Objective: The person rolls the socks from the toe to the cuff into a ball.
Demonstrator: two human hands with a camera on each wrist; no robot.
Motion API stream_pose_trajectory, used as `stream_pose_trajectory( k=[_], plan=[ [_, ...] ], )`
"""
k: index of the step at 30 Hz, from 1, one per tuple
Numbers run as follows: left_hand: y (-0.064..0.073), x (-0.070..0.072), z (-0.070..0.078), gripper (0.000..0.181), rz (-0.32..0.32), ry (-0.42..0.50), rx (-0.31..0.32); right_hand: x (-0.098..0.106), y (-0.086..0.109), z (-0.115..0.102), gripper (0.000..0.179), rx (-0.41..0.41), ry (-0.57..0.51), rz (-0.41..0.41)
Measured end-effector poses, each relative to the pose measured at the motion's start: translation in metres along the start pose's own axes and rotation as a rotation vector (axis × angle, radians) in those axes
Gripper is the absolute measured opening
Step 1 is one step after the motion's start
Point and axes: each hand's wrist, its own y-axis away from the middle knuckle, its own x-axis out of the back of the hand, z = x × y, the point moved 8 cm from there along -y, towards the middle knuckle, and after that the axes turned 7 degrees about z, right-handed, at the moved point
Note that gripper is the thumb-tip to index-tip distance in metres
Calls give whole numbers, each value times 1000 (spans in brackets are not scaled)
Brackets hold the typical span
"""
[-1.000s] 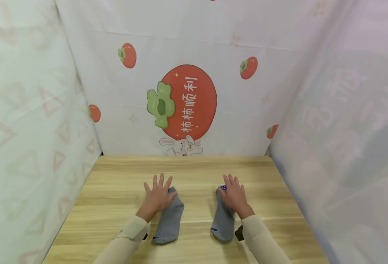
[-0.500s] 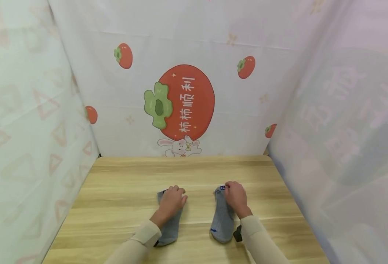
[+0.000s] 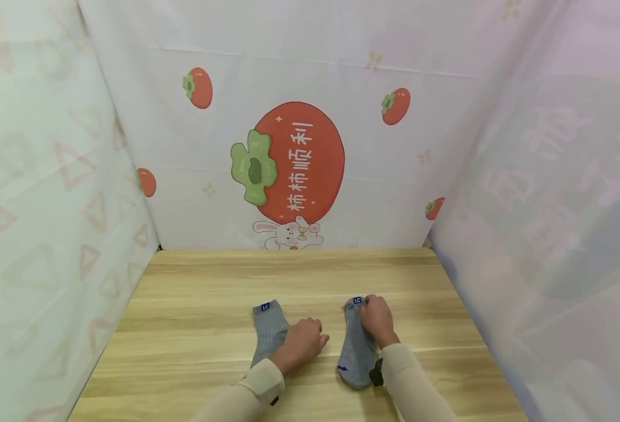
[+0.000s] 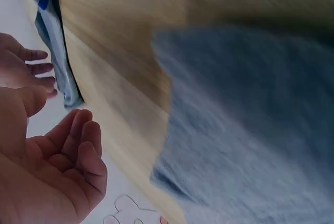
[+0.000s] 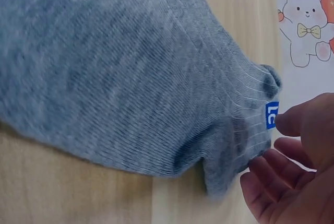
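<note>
Two grey socks lie on the wooden table. The left sock (image 3: 268, 322) has its cuff and dark blue label toward the back; its lower part hides behind my left forearm. Beside its right edge, my left hand (image 3: 300, 344) hovers with fingers loosely curled and nothing in them, as the left wrist view also shows. At the cuff of the right sock (image 3: 354, 354) is my right hand (image 3: 378, 319). In the right wrist view its thumb (image 5: 293, 122) reaches the blue label (image 5: 271, 115), with bent fingertips at the cuff's edge and a gap between thumb and fingers.
The wooden table (image 3: 209, 281) ends at a white back curtain (image 3: 209, 223) printed with persimmons and a rabbit. Hanging cloth sides (image 3: 51, 234) close in the left and right. A small black device (image 3: 376, 373) sits at the right sleeve.
My left hand has moved from the left sock's cuff rightward and nearer to me, uncovering cuff and label; its spread fingers have curled. My right hand's fingers have bent at the right sock's cuff.
</note>
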Motion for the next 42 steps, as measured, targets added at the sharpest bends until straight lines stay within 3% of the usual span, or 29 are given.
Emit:
stream_pose_trajectory(
  k=[5, 12, 19, 24, 29, 36, 42],
  plan=[
    [2, -13, 10, 30, -65, 47, 40, -9, 2, 7, 34, -53, -17, -36],
    [0, -26, 25, 32, -70, 12, 19, -4, 1, 14, 39, -131, -31, 22],
    [2, -46, 34, 35, -78, -2, 36, -9, 2, 19, 32, -138, -7, -23],
    [7, -50, 43, 40, -75, -29, -6, -11, 2, 24, 25, -137, -12, -24],
    [7, -51, 51, 41, -17, -106, -66, -11, -3, 27, 15, -142, -37, -15],
    [0, -48, 56, 30, 38, -82, -50, -7, -13, 28, 12, -160, -41, -5],
    [3, -52, 55, 28, 11, 9, -13, -9, -9, 32, 11, -190, -56, -34]
  ],
)
